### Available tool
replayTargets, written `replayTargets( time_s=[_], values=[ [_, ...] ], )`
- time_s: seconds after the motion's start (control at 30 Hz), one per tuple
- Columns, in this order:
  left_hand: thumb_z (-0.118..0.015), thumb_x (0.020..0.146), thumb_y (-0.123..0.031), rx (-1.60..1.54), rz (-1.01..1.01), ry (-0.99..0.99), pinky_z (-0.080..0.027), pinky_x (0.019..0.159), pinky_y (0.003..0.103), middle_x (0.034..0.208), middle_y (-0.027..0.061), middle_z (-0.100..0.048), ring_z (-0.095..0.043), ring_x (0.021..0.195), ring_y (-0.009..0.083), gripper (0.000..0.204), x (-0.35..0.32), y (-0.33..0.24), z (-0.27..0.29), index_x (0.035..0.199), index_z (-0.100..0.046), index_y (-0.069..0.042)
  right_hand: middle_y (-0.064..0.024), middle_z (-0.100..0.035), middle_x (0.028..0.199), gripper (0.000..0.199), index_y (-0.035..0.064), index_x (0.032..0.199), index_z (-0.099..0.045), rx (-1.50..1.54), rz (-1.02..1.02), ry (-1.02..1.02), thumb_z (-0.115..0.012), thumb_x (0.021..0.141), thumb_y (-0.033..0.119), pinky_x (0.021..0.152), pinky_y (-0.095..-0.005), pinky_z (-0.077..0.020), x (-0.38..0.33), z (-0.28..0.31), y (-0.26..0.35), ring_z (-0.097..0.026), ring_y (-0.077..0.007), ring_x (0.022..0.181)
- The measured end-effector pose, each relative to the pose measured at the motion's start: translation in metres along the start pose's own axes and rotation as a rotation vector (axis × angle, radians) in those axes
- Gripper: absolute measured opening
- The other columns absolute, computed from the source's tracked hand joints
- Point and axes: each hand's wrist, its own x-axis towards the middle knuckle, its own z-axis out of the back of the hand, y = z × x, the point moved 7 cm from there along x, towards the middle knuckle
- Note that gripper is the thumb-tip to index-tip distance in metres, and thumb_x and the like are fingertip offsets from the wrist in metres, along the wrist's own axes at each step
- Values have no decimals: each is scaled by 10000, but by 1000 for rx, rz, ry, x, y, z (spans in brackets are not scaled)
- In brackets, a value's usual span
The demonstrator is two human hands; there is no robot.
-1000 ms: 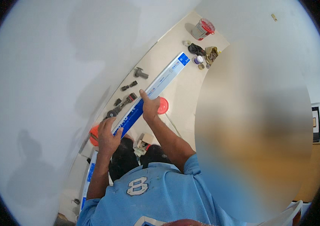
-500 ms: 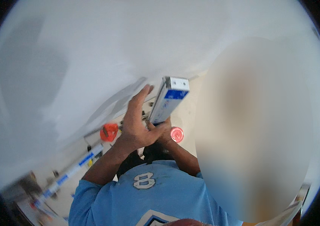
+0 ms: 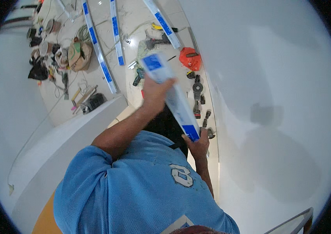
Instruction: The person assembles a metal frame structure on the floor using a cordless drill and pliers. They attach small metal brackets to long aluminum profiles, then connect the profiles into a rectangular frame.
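A straight white profile with blue bands [image 3: 179, 106], apparently film-wrapped, slants across in front of my body. My left hand [image 3: 157, 93] is closed round it toward its far end, slightly smeared by motion. At the near end, my right hand [image 3: 199, 146] grips the profile beside a blue band, thumb and fingers on opposite sides. Below and beyond it on the floor lie a slim dark power tool with a round head [image 3: 198, 88], a tape measure [image 3: 191, 75] and a teal power tool [image 3: 138, 77].
A white wall [image 3: 263, 89] rises close on the right. On the left runs a low white ledge [image 3: 76, 128]. Several similar long profiles [image 3: 99, 54] lie on the floor, with a red bag [image 3: 190, 59], a tan sack [image 3: 79, 55], cables and a black-and-grey case [image 3: 93, 103].
My view has swung from the wall to the floor and tools. My left hand, spread beside the profile before, is now closed on it. The profile's far end now tilts left.
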Motion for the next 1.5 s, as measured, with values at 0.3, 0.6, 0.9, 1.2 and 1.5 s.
replayTargets(
  time_s=[0.3, 0.6, 0.9, 1.2, 1.5],
  values=[
    [-818, 938, -252, 873, 89, -708, -503, 1094, 554, 1333, 226, -655, -663, 1199, 444, 599, -41, 170, 268, 1403, -565, 27, -227, -725, 1035, 669, 4, 1172, -636, -582, 347, 701, -919, 727, 415, 871, -541, -600, 73, -57, 54, -742, -430, 970],
    [-551, 1135, -478, 356, 491, 402, -427, 1218, 458, 1449, 225, -669, -616, 1383, 351, 564, -65, 117, 115, 1529, -611, -79, -233, -752, 1110, 520, -22, 1160, -712, -813, 835, 1266, -891, 722, 194, 930, -526, -614, 87, -154, 160, -753, -404, 1042],
    [-751, 1052, -302, 197, 485, 543, -524, 1101, 378, 1254, 108, -732, -668, 1202, 186, 456, -68, 178, 168, 1419, -663, -45, -268, -791, 963, 220, -40, 901, -812, -412, 1089, 1403, -826, 702, 54, 844, -578, -618, -28, -263, 169, -787, -422, 939],
    [-687, 1080, -350, 383, 370, 545, -414, 1235, 438, 1450, 113, -675, -589, 1396, 250, 587, -96, 166, 177, 1607, -540, -138, -290, -784, 1014, 216, -51, 966, -804, -147, 1129, 1327, -726, 836, 103, 869, -577, -627, -88, -303, 141, -783, -448, 947],
    [-623, 1098, -270, 391, 355, 554, -531, 1079, 426, 1360, 128, -709, -691, 1193, 253, 356, -87, 228, 185, 1435, -649, -160, -224, -729, 1086, 263, -39, 1150, -718, 348, 1260, 1193, -727, 956, 139, 909, -481, -618, -68, -259, 137, -751, -366, 1000]
  ],
)
